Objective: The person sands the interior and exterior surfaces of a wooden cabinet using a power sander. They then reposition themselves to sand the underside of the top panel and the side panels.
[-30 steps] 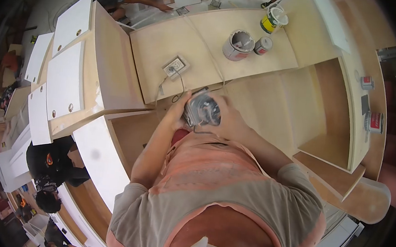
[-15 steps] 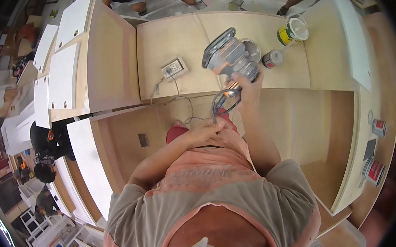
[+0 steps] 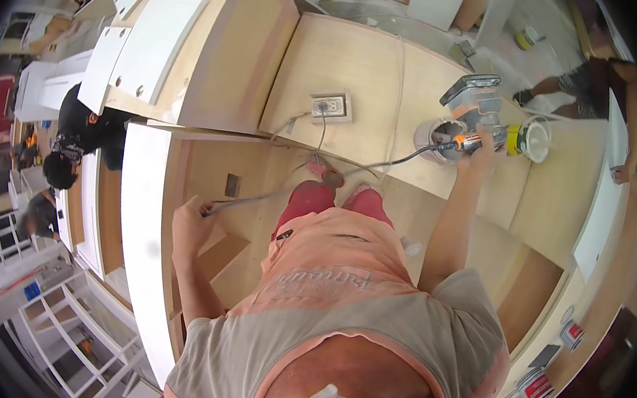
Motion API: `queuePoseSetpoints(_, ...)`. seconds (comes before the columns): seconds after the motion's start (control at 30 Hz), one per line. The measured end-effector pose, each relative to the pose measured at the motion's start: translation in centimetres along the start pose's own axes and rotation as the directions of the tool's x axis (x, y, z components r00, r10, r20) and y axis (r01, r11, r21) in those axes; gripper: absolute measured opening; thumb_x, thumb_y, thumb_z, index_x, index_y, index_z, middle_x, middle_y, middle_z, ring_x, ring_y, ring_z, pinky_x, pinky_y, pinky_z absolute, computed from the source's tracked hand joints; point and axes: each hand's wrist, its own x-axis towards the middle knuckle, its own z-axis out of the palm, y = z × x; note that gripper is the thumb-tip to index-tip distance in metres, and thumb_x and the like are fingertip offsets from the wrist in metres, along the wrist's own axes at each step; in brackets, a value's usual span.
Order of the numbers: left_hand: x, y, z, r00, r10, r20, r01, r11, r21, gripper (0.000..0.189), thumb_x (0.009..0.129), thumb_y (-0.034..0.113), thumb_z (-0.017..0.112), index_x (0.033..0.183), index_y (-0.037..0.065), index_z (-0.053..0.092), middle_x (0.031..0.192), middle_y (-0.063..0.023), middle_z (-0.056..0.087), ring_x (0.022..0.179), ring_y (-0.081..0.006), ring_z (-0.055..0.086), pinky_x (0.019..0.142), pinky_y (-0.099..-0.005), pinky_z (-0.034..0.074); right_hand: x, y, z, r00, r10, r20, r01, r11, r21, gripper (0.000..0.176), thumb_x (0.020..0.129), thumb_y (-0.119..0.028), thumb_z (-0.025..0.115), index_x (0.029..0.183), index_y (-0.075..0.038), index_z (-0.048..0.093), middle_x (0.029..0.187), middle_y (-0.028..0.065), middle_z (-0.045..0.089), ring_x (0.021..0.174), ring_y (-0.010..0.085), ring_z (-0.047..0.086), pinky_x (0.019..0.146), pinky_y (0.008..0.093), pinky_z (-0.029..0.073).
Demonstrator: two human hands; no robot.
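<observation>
My right hand (image 3: 480,151) is wrapped round a grey and orange electric sander (image 3: 475,106), held up over the pale wooden panel with its flat pad upward. From its orange-marked end a dark power cord (image 3: 405,160) stretches across in front of my body. Out to the left, my left hand (image 3: 191,222) is closed on that cord. A white outlet box (image 3: 331,107) with a plug in it sits on the panel (image 3: 368,67). Beside the sander are a tub (image 3: 431,138), partly hidden by the cord, and a yellow-and-white bucket (image 3: 530,139).
Wooden cabinet walls (image 3: 236,55) surround me, with white door panels (image 3: 157,48) at the left. Paint cans (image 3: 534,388) stand on the right ledge. A person in black (image 3: 85,133) bends at the left; other people's limbs show at the top and right.
My left hand has moved left from my waist, drawing the looped cord out long. The sander in my right hand has shifted right, and the whole view has turned.
</observation>
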Motion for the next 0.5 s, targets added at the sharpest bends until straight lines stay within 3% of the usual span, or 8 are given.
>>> queuePoseSetpoints(0.07, 1.1, -2.0, 0.3, 0.991, -0.122, -0.058, 0.123, 0.992, 0.009, 0.021, 0.071, 0.018, 0.074, 0.074, 0.001, 0.063, 0.066, -0.0141, 0.062, 0.054, -0.0255, 0.058, 0.051, -0.0330, 0.044, 0.7, 1.9, 0.0, 0.988, 0.085, 0.128, -0.077, 0.995, -0.067, 0.073, 0.062, 0.013, 0.065, 0.121, -0.004, 0.027, 0.101, 0.0169, 0.048, 0.076, 0.0278, 0.058, 0.059, 0.0419, 0.055)
queuePoseSetpoints(0.2, 5.0, -4.3, 1.0, 0.978, -0.070, -0.198, 0.069, 0.998, -0.015, 0.022, 0.072, 0.016, 0.075, 0.077, -0.001, 0.061, 0.063, -0.0148, 0.061, 0.052, -0.0229, 0.058, 0.051, -0.0309, 0.045, -1.8, 4.3, 4.5, 0.965, 0.110, 0.239, -0.069, 0.983, -0.171, 0.074, 0.062, 0.012, 0.067, 0.122, -0.004, 0.026, 0.102, 0.0172, 0.048, 0.076, 0.0271, 0.058, 0.058, 0.0403, 0.055)
queuePoseSetpoints(0.27, 6.1, -4.8, 0.9, 0.974, -0.059, -0.220, 0.055, 0.998, -0.024, 0.023, 0.072, 0.016, 0.075, 0.076, -0.001, 0.061, 0.062, -0.0147, 0.061, 0.052, -0.0229, 0.058, 0.051, -0.0306, 0.045, -2.9, 5.4, 7.5, 0.913, 0.261, 0.313, -0.189, 0.952, -0.243, 0.074, 0.063, 0.010, 0.066, 0.123, -0.004, 0.025, 0.101, 0.0170, 0.049, 0.075, 0.0268, 0.059, 0.057, 0.0398, 0.054)
queuePoseSetpoints(0.33, 7.4, -5.5, 0.4, 0.962, -0.102, -0.255, 0.073, 0.990, -0.120, 0.025, 0.073, 0.020, 0.074, 0.077, 0.000, 0.060, 0.065, -0.0126, 0.060, 0.057, -0.0271, 0.058, 0.054, -0.0345, 0.045, -2.4, 8.4, 9.8, 0.889, 0.303, 0.343, -0.225, 0.942, -0.249, 0.070, 0.064, 0.008, 0.066, 0.122, -0.004, 0.028, 0.101, 0.0168, 0.049, 0.073, 0.0269, 0.059, 0.057, 0.0399, 0.054)
queuePoseSetpoints(0.37, 7.6, -6.1, 0.1, 0.962, -0.119, -0.247, 0.092, 0.989, -0.118, 0.025, 0.073, 0.020, 0.074, 0.077, 0.000, 0.060, 0.065, -0.0126, 0.060, 0.057, -0.0271, 0.058, 0.054, -0.0345, 0.045, -2.3, 9.9, 10.7, 0.806, 0.401, 0.436, -0.313, 0.913, -0.262, 0.068, 0.064, 0.007, 0.066, 0.121, -0.004, 0.030, 0.101, 0.0163, 0.050, 0.075, 0.0266, 0.059, 0.057, 0.0395, 0.054)
queuePoseSetpoints(0.4, 8.1, -6.9, -0.2, 0.939, -0.118, -0.322, 0.083, 0.989, -0.120, 0.025, 0.074, 0.021, 0.072, 0.083, 0.001, 0.060, 0.074, -0.0137, 0.061, 0.066, -0.0282, 0.058, 0.060, -0.0352, 0.046, -2.3, 11.6, 11.5, 0.702, 0.484, 0.522, -0.395, 0.875, -0.279, 0.066, 0.064, 0.006, 0.066, 0.119, -0.004, 0.032, 0.100, 0.0159, 0.050, 0.076, 0.0264, 0.059, 0.058, 0.0391, 0.054)
queuePoseSetpoints(0.47, 8.2, -8.4, -0.4, 0.902, -0.147, -0.405, 0.104, 0.986, -0.128, 0.025, 0.076, 0.021, 0.071, 0.090, 0.003, 0.061, 0.083, -0.0147, 0.062, 0.075, -0.0293, 0.059, 0.066, -0.0359, 0.047, -3.1, 16.1, 13.5, 0.668, 0.511, 0.541, -0.415, 0.859, -0.299, 0.065, 0.063, 0.005, 0.066, 0.117, -0.004, 0.034, 0.100, 0.0151, 0.050, 0.078, 0.0256, 0.059, 0.059, 0.0385, 0.054)
queuePoseSetpoints(0.5, 8.8, -9.4, -0.5, 0.872, -0.025, -0.489, 0.036, 0.999, 0.014, 0.028, 0.079, 0.022, 0.069, 0.098, 0.004, 0.060, 0.095, -0.0166, 0.058, 0.086, -0.0313, 0.055, 0.075, -0.0382, 0.045, -3.6, 18.1, 16.1, 0.641, 0.508, 0.575, -0.419, 0.860, -0.292, 0.063, 0.061, 0.004, 0.067, 0.115, -0.004, 0.035, 0.099, 0.0144, 0.050, 0.080, 0.0249, 0.059, 0.061, 0.0378, 0.054)
